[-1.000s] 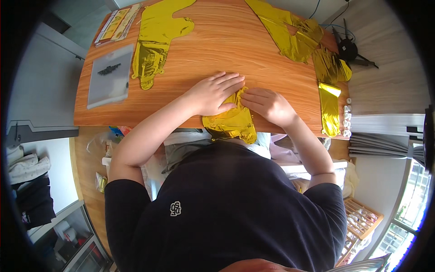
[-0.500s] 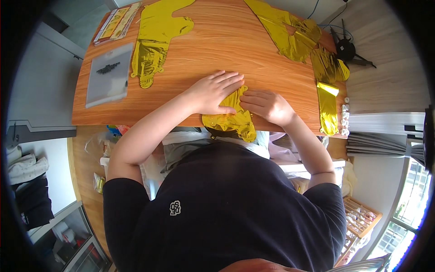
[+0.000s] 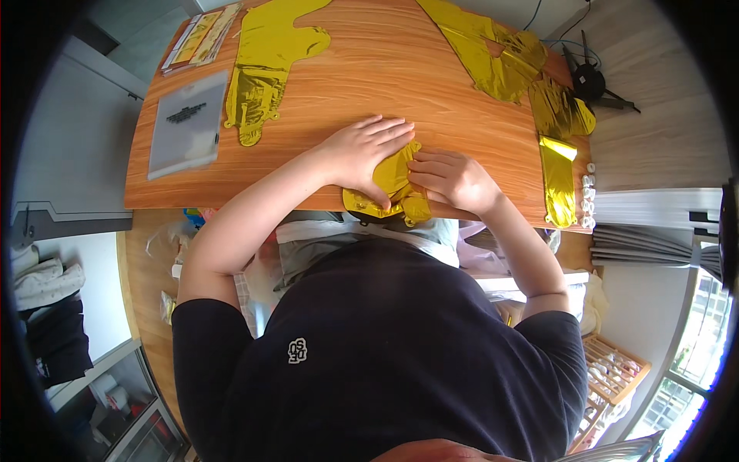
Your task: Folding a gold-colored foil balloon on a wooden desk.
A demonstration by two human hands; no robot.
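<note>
A deflated gold foil balloon (image 3: 396,171) lies partly folded at the near edge of the wooden table (image 3: 308,96). Its crinkled lower end sits at the table's rim. My left hand (image 3: 356,156) is flat and open over the foil's left side, fingers pointing to the upper right and thumb pressed low on the foil. On the right edge rest the outstretched fingers of my right hand (image 3: 456,180), held close together and slightly bent. That hand's thumb is hidden.
Flat gold foil balloons lie at the far left (image 3: 269,65), far right (image 3: 496,58) and right edge (image 3: 558,181). Clear plastic sleeves (image 3: 185,127) and printed packets (image 3: 202,38) are on the left. Small white rolls (image 3: 589,196) line the right edge, near a black stand (image 3: 589,83).
The foil's lower end has come up from over the table edge and is bunched closer to my hands. My left thumb has moved down onto it. My right hand has stayed nearly in place.
</note>
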